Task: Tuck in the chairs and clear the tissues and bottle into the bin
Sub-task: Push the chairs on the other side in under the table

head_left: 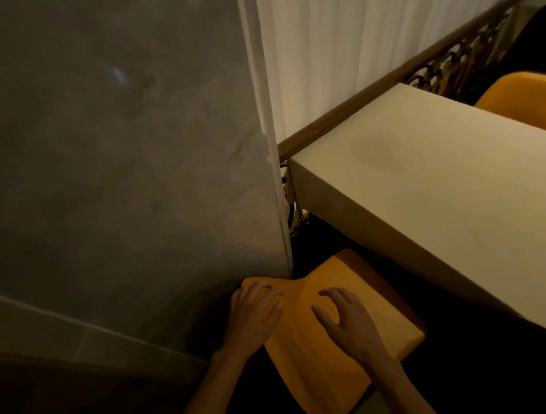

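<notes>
The far chair (526, 98) is cut off by the right edge; the near chair's (324, 358) legs are hidden.

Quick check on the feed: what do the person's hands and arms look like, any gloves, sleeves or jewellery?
Both are bare: the left hand and right hand wear no gloves, and no sleeves show on the forearms. No watch, ring or bracelet is visible, though the dim light could hide small items.
</notes>
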`<act>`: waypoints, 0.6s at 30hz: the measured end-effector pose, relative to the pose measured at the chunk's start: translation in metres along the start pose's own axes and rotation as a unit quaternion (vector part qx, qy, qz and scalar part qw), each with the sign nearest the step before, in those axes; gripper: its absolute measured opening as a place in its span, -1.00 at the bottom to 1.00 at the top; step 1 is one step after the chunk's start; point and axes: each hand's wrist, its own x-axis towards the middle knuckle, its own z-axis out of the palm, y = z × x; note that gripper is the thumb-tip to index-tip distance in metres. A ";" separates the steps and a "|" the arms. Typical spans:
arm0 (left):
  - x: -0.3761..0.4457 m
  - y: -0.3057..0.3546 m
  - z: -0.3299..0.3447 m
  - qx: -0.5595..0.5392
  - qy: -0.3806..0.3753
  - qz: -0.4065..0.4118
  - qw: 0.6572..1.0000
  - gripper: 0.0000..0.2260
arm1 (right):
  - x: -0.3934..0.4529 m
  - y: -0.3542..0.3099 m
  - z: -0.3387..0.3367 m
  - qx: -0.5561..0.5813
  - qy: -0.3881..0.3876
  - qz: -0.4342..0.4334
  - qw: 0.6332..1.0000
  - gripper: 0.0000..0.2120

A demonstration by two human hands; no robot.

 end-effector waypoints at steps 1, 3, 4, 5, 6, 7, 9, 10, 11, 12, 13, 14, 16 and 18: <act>0.007 -0.004 0.000 -0.001 -0.009 0.009 1.000 -0.80 | 0.004 0.000 0.002 -0.002 0.006 0.012 1.000 -0.54; 0.017 -0.013 0.001 -0.005 -0.027 0.032 0.999 -0.81 | 0.006 -0.001 0.008 -0.007 0.017 0.042 0.999 -0.56; 0.020 -0.017 0.001 -0.006 -0.031 0.041 0.999 -0.81 | 0.005 -0.002 0.012 -0.008 0.025 0.052 0.998 -0.56; 0.025 -0.020 0.001 -0.009 -0.036 0.055 0.998 -0.80 | 0.006 -0.003 0.015 -0.007 0.035 0.064 0.997 -0.56; 0.032 -0.024 0.001 -0.015 -0.047 0.071 0.996 -0.79 | 0.007 -0.004 0.019 -0.005 0.046 0.080 0.996 -0.55; 0.036 -0.028 0.003 -0.017 -0.055 0.083 0.995 -0.78 | 0.007 -0.006 0.021 -0.007 0.052 0.089 0.995 -0.55; 0.042 -0.037 0.007 -0.016 -0.072 0.109 0.991 -0.76 | 0.004 -0.010 0.027 -0.015 0.068 0.110 0.991 -0.53; 0.045 -0.043 0.009 -0.020 -0.088 0.130 0.987 -0.76 | 0.001 -0.012 0.031 -0.016 0.083 0.127 0.988 -0.51; 0.047 -0.050 0.011 -0.026 -0.103 0.149 0.983 -0.75 | -0.002 -0.017 0.035 -0.017 0.100 0.144 0.984 -0.48; 0.048 -0.056 0.012 -0.032 -0.114 0.164 0.979 -0.75 | -0.006 -0.022 0.039 -0.018 0.118 0.159 0.980 -0.46; 0.049 -0.061 0.013 -0.036 -0.123 0.180 0.975 -0.75 | -0.012 -0.027 0.045 -0.017 0.134 0.176 0.975 -0.45; 0.049 -0.064 0.013 -0.037 -0.133 0.195 0.971 -0.76 | -0.017 -0.032 0.050 -0.016 0.145 0.192 0.970 -0.47; 0.046 -0.075 0.011 -0.040 -0.151 0.236 0.959 -0.78 | -0.029 -0.044 0.065 -0.018 0.168 0.225 0.959 -0.50; 0.042 -0.087 0.010 -0.036 -0.173 0.263 0.949 -0.80 | -0.040 -0.055 0.082 -0.025 0.191 0.251 0.948 -0.51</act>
